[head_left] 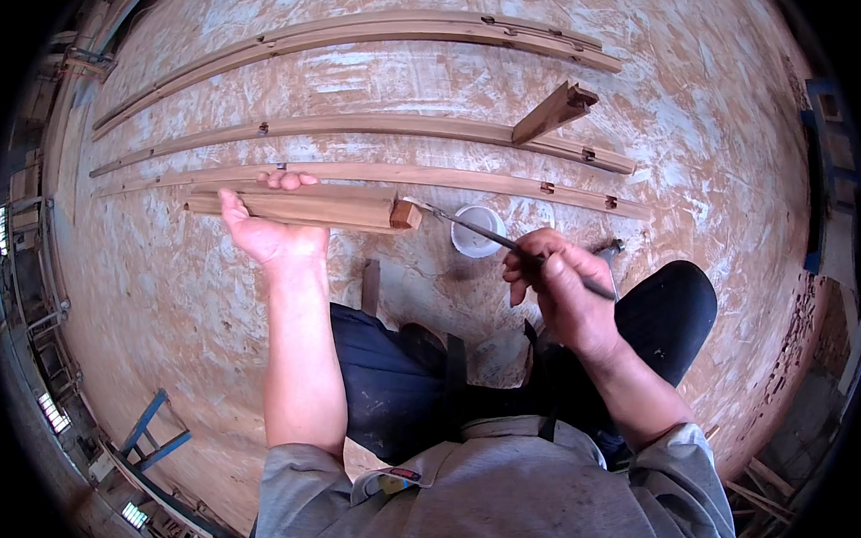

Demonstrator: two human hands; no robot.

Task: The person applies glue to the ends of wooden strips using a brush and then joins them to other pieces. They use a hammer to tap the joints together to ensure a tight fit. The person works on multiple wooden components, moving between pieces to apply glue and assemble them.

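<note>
While the person sits on the board floor [166, 307], both hands are occupied at mid-frame.

Head view: the left hand [268, 227], left of centre, has its fingers [290, 180] wrapped over a short wooden piece [305, 209] with a tenon at its right end, holding it level just above the floor. The right hand [559, 288], right of centre, has its fingers clenched around a thin brush [505, 240] whose tip points toward the tenon end. A white cup [477, 231] stands on the floor beneath the brush. Long wooden rails [369, 126] lie across the upper frame, well apart from the hands.
</note>
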